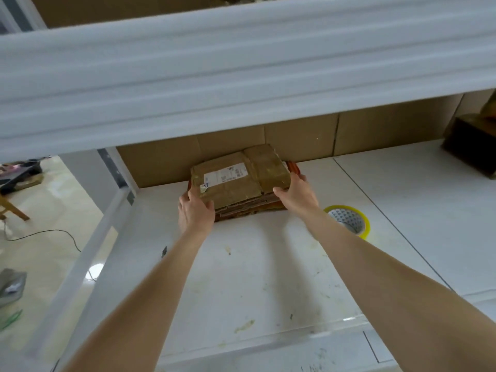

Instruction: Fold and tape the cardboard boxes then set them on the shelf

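Head: boxes (236,181) between hands (196,210) (295,196)

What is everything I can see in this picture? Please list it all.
boxes: one flat stack, number unclear, brown, white label on top, at the back of the shelf
tape: one roll, yellow, on the shelf right of the stack
shelf: one, white, stained, under the stack
beam: one, white, across the top
cardboard wall: brown, behind the shelf
dark box: one, dark brown, far right on the shelf
cable: one, black, on the floor at left
left hand: grips the stack's near left corner
right hand: grips the stack's right edge
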{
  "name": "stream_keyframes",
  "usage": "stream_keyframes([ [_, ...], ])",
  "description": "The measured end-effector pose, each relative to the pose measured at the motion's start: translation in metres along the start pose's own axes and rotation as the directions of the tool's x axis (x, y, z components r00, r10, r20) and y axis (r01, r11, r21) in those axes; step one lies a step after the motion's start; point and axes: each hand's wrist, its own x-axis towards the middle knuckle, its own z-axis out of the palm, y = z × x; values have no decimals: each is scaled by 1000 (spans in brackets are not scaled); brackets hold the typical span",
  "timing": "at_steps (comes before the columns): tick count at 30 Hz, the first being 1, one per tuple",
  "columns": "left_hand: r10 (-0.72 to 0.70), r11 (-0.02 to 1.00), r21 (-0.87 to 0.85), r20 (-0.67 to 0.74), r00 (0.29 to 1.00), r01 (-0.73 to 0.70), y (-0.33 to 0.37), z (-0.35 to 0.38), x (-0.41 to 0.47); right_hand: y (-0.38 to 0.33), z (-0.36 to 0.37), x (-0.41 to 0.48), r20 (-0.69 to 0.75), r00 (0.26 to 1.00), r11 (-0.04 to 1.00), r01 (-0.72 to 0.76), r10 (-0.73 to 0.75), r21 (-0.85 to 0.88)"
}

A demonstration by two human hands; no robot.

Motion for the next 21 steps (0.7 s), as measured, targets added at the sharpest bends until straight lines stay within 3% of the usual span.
stream_keyframes([
  [4,-68,985,-149,135,989,88,-4,-3,21,-4,5,23,67,996,998,-61,61,6],
  [7,-73,974,-211,46,996,81,-8,-6,27,-1,3,29,13,994,993,-109,109,43],
  [10,-206,884,-431,-17,978,179,-8,-15,33,1,0,32,26,976,964,-218,217,149],
  [15,-183,716,-668,100,978,203,5,-27,36,-5,-6,29,125,958,773,-283,260,568],
  [21,-147,581,-762,247,958,286,-10,-43,11,6,-28,4,192,967,650,-255,167,716],
])
